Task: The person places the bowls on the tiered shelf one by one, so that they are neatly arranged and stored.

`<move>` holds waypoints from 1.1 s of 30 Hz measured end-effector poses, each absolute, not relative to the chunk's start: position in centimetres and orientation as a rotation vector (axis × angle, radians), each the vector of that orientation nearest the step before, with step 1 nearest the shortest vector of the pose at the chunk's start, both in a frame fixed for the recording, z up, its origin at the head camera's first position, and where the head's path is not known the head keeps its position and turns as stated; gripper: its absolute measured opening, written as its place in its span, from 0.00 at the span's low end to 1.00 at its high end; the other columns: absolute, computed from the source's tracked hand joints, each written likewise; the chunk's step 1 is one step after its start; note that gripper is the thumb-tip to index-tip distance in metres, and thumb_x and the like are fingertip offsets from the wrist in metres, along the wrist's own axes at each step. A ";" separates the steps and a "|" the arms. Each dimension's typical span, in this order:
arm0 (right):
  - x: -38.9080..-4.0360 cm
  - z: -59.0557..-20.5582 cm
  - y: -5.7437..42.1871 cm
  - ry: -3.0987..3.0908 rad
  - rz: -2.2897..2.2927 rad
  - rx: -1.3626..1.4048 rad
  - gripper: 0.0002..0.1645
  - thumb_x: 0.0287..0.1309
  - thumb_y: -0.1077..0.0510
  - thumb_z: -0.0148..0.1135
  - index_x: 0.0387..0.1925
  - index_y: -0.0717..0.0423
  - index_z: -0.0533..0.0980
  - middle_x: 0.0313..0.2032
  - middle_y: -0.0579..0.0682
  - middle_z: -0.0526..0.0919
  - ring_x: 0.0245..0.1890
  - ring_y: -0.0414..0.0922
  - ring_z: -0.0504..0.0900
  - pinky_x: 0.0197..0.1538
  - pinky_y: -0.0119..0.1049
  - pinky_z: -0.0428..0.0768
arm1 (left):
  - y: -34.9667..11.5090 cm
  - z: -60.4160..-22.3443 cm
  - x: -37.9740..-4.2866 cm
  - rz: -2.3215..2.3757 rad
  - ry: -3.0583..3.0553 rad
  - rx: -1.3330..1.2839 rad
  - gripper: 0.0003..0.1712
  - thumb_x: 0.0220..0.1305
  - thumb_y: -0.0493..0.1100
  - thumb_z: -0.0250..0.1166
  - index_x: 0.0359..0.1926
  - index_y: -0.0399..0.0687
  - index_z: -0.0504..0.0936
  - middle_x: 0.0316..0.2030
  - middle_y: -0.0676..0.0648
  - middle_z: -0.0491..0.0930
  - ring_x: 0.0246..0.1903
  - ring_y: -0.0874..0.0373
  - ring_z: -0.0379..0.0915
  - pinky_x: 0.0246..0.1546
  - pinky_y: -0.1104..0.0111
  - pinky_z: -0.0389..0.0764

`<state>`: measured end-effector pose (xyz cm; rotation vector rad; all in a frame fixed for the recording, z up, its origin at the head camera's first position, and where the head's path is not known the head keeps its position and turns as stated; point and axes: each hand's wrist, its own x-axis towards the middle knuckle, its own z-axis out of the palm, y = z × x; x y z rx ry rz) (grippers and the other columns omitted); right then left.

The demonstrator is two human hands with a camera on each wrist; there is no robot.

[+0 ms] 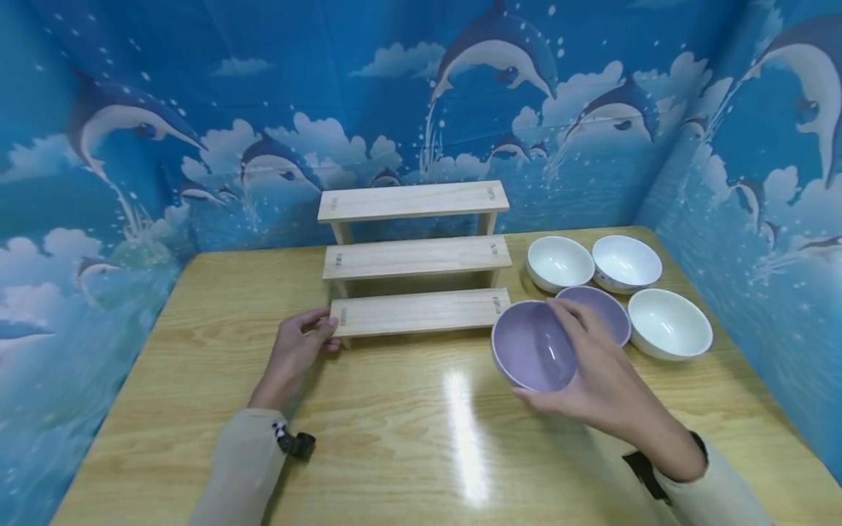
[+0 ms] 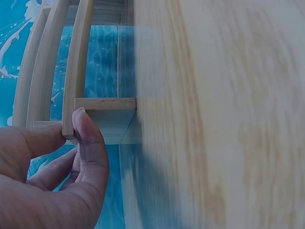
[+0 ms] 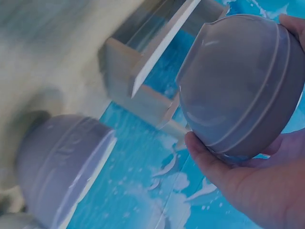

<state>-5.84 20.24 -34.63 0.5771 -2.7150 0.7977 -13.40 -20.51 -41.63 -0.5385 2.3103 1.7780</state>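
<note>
A three-tier wooden shelf (image 1: pixel 421 313) stands at the back middle of the table. My left hand (image 1: pixel 300 352) pinches the left end of its lowest board; the left wrist view shows thumb and fingertips (image 2: pixel 82 114) at that board's end. My right hand (image 1: pixel 595 369) grips a purple bowl (image 1: pixel 534 346) by its side, raised over the table and tilted with its inside toward the head camera. In the right wrist view the held bowl (image 3: pixel 238 86) shows its ridged outer wall. Behind it, a second purple bowl (image 1: pixel 601 313) rests on the table, partly covered by the hand.
Two white bowls (image 1: pixel 560 264) (image 1: pixel 626 263) stand at the back right, and a pale bowl (image 1: pixel 669 324) sits in front of them near the right edge. Blue dolphin-print cloth (image 1: pixel 276 88) walls the wooden table (image 1: pixel 381 438) at the back and sides.
</note>
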 end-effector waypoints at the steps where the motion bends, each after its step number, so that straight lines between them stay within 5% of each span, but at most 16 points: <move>1: -6.1 -34.5 19.9 -2.725 0.793 0.592 0.71 0.28 0.38 0.87 0.74 0.58 0.62 0.64 0.61 0.67 0.56 0.62 0.75 0.44 0.64 0.84 | -20.5 -41.6 -13.4 1.774 2.313 -0.544 0.28 0.76 0.42 0.60 0.73 0.43 0.68 0.57 0.39 0.72 0.38 0.57 0.82 0.44 0.71 0.88; 15: -10.2 -31.5 15.3 -2.726 0.850 0.814 0.72 0.30 0.29 0.83 0.74 0.55 0.62 0.68 0.53 0.66 0.60 0.53 0.74 0.53 0.56 0.85 | -20.6 -41.9 -13.2 1.767 2.328 -0.528 0.28 0.76 0.43 0.59 0.73 0.43 0.68 0.56 0.39 0.73 0.38 0.57 0.82 0.44 0.71 0.88; 33: -16.0 -26.7 9.1 -2.727 0.878 0.970 0.71 0.32 0.28 0.81 0.75 0.54 0.62 0.68 0.52 0.65 0.62 0.48 0.70 0.57 0.49 0.83 | -20.6 -41.8 -13.1 1.804 2.317 -0.484 0.28 0.77 0.42 0.58 0.73 0.40 0.67 0.56 0.38 0.73 0.39 0.56 0.82 0.44 0.71 0.89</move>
